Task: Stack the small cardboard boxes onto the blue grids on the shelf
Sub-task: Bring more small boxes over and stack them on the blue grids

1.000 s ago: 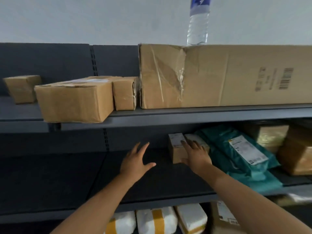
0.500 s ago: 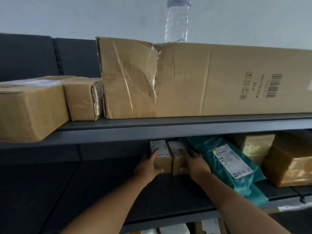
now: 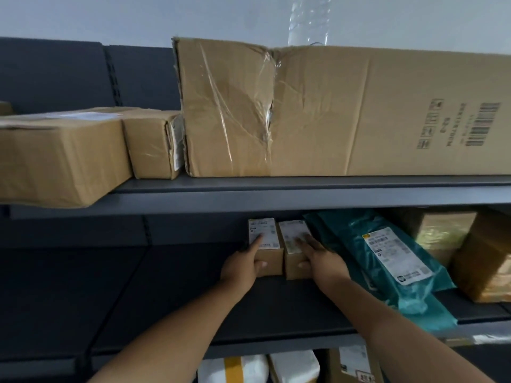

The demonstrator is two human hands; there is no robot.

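Note:
Two small cardboard boxes with white labels on top stand side by side on the dark middle shelf (image 3: 166,308). My left hand (image 3: 244,265) grips the left small box (image 3: 272,261), fingers over its label and thumb on its front. My right hand (image 3: 322,259) grips the right small box (image 3: 293,268) the same way, from its right side. The two boxes touch each other. No blue grid shows in this view.
A teal mailer bag (image 3: 367,258) lies right of the small boxes, with brown boxes (image 3: 484,261) beyond it. On the upper shelf sit a long carton (image 3: 345,111), two medium boxes (image 3: 60,156) and a water bottle (image 3: 309,20). Parcels (image 3: 293,366) lie below.
My left hand has moved from open above the shelf onto the left small box. My right hand stays on the right box. The camera has come closer and turned right.

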